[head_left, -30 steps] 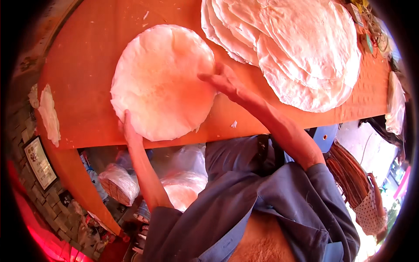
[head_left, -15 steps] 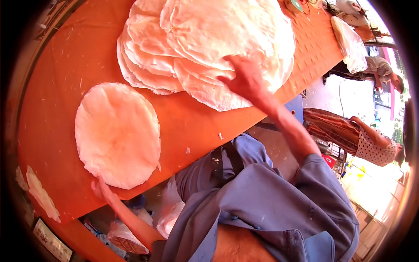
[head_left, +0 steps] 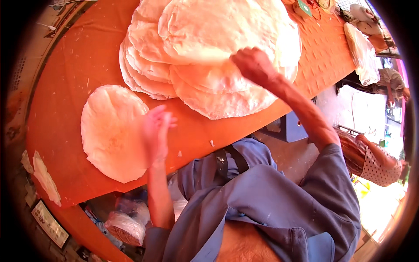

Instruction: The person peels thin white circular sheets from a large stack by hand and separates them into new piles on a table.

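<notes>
The left hand, blurred, has its fingers loosely spread and holds nothing I can see; it is at the right edge of a single pale round, though I cannot tell if they touch. The right hand is bunched, apparently pinching the near rim of the top round, where shadow suggests a slight lift. The pile overlaps unevenly, perhaps leaving rims easy to grasp. The single round lies flat near the front edge of the orange table; a strip of tabletop separates it from the pile, giving me sideways room
</notes>
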### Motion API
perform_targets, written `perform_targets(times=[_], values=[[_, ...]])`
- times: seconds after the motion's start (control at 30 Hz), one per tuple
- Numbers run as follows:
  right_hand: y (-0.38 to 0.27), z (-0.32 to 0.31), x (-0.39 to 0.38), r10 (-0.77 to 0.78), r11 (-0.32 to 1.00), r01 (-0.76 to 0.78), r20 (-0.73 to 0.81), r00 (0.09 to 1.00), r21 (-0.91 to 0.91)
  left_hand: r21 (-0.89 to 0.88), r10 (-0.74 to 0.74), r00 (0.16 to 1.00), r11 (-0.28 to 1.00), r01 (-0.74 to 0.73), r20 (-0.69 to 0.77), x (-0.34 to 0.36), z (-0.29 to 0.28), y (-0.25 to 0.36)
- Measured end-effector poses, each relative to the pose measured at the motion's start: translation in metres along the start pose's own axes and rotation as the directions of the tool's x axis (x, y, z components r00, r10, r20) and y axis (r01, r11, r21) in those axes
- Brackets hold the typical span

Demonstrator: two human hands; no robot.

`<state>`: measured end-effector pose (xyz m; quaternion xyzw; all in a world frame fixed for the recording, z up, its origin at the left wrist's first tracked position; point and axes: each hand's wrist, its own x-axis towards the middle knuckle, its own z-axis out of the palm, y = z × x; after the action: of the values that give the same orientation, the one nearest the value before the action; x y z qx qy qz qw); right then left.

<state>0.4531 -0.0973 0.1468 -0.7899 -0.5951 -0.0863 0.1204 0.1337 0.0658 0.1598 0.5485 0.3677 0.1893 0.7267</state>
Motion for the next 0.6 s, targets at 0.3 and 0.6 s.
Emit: perform_targets(times=[0.3, 0.6], values=[[-0.055, -0.094, 0.006, -0.133, 0.980, 0.136, -0.032, 0.991, 0.143, -0.575, -0.136, 0.942, 0.762, 0.298, 0.308, 0.048, 0.108, -0.010], [-0.063, -0.047, -0.020, 0.245, 0.596, -0.378, 0.287, 0.926, 0.708, -0.595, -0.054, 0.979, 0.787, 0.162, 0.195, 0.051, 0.111, -0.022]])
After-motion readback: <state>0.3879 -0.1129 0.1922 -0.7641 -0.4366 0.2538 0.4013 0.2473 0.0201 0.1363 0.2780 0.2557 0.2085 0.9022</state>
